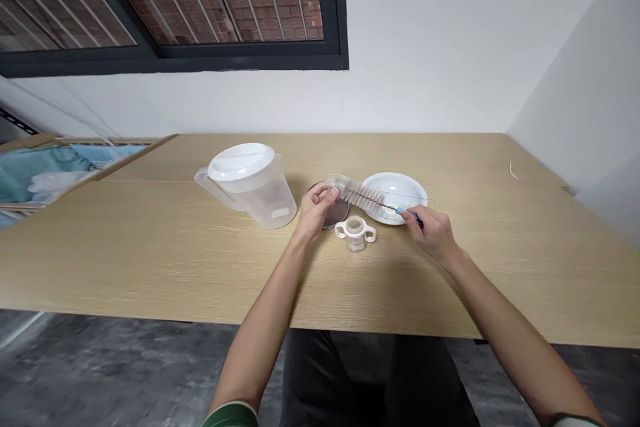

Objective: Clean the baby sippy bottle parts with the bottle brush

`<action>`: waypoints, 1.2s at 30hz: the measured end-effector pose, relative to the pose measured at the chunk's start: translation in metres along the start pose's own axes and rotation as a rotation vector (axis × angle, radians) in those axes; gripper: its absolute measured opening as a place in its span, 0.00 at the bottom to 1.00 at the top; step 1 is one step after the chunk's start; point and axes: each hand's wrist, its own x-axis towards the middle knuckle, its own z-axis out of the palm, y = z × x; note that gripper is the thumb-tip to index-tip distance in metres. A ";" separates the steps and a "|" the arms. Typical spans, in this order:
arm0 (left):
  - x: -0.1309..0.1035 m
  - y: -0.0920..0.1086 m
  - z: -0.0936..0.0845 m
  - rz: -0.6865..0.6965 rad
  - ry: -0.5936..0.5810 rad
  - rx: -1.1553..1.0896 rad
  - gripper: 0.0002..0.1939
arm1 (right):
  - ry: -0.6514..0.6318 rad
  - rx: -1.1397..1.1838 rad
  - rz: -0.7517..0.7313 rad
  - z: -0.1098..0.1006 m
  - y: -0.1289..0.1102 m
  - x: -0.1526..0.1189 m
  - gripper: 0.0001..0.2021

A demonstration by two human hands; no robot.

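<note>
A bottle brush (365, 197) with white bristles and a blue handle is held sideways above the table. My right hand (433, 230) is closed on its handle. At its other end, my left hand (316, 209) pinches the pale tip of the brush. Behind the brush lies a white bowl (416, 188) with a thin wire across it. Below the brush stands a small two-handled cup (356, 237), open at the top. A dark round object with a metal rim (336, 213) is partly hidden by my left hand.
A clear plastic pitcher (273, 197) with a white lid stands left of my left hand. A thin pale strip (513, 171) lies at the right. A wooden-framed bin (137, 157) with blue cloth adjoins the table's left.
</note>
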 end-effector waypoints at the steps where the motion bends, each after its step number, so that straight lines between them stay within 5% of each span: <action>1: 0.000 -0.001 0.000 0.001 0.024 0.018 0.19 | -0.010 -0.009 0.001 0.001 0.001 0.000 0.11; 9: 0.000 -0.003 0.001 -0.068 0.040 0.102 0.20 | -0.035 -0.067 -0.087 -0.003 0.006 0.000 0.07; 29: 0.011 0.006 -0.013 -0.075 0.152 -0.003 0.26 | -0.052 0.162 0.134 -0.008 0.009 0.005 0.16; 36: 0.016 0.005 -0.017 -0.079 0.239 0.009 0.27 | 0.072 0.124 0.195 -0.014 0.016 0.008 0.14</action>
